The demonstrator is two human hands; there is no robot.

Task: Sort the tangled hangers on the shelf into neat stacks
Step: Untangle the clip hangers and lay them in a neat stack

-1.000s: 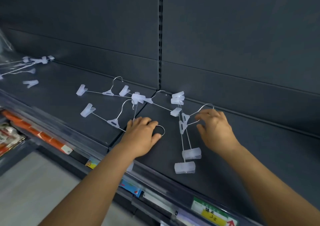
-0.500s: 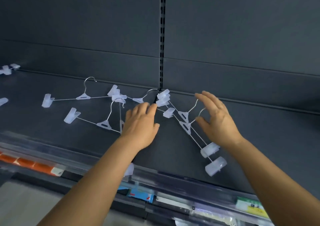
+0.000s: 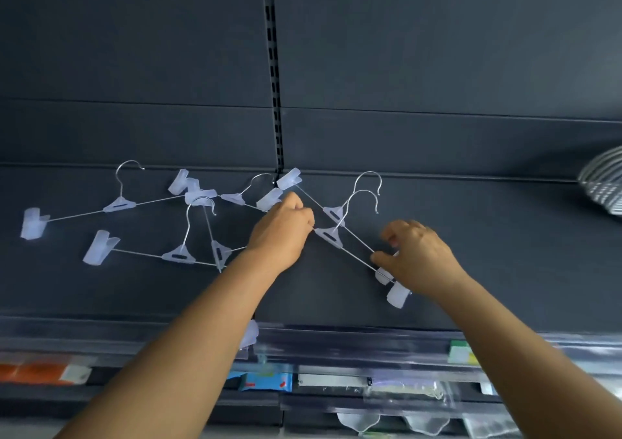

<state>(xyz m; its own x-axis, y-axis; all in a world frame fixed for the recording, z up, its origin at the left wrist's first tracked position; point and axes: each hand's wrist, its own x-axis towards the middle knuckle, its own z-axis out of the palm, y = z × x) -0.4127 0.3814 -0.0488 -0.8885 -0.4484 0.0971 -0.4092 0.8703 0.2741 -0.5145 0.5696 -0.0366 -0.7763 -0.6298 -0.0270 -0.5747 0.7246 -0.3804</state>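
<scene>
Clip hangers (image 3: 117, 204) sprawl tangled across the dark shelf (image 3: 488, 236). Left of the paired hangers (image 3: 331, 233), the left hand (image 3: 282, 233) pinches their wire; right of them, the right hand's (image 3: 417, 257) fingers (image 3: 382, 257) grip the clips.

Dark grey back panels (image 3: 437, 51), slotted upright (image 3: 273, 68)

A dark shelf (image 3: 471, 236) carries scattered wire hangers with clear plastic clips. Four lie tangled on its left half (image 3: 181, 253), and two overlapped ones (image 3: 331, 226) lie slanted near the middle. A bundle of hooks (image 3: 602, 186) rests at the far right edge.
</scene>
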